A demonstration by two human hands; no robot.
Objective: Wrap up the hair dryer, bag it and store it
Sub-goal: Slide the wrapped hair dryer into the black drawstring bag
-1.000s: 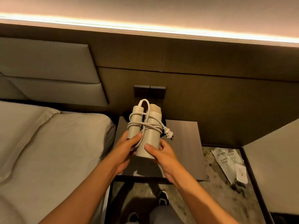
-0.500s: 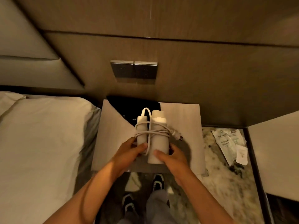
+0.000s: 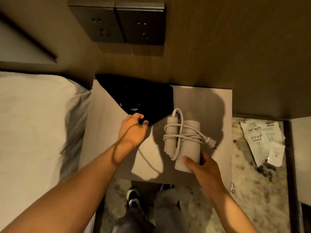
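Now the hair dryer, folded with its cord wound round body and handle so the plug cannot trail, lies on the surface at about 3 o'clock from centre. The right hand grasps its near end, probably to steady it. The left hand pinches the near corner of the black bag at 12 o'clock, likely to draw it open for bagging.
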